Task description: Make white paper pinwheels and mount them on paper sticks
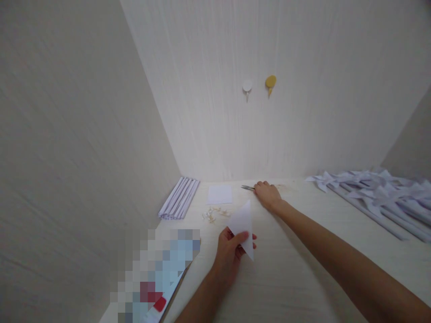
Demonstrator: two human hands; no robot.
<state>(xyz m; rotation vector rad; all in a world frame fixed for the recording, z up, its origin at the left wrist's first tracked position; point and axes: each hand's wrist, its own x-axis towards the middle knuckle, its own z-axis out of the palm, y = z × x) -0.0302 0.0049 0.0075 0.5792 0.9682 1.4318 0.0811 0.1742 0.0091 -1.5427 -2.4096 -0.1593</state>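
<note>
Folded paper (240,220), white, roughly triangular, in left hand (230,251): thumb pressed flat on its upper face, fingers behind, a couple of fingertips poking past its right edge. Grasped, tip pointing away from the person. Landmark is the square sheet (220,194); folded paper sits nearer than that and to its right. Pale scraps (211,220) just on the sheet's near side. Right hand (267,195) right of the sheet, fingers bent over scissors (248,187), blades toward the sheet; handles hidden, can't tell if clenched. Rolled tubes (180,197) left of the sheet; white hook (247,86), yellow hook (270,81) on the wall beyond it.
</note>
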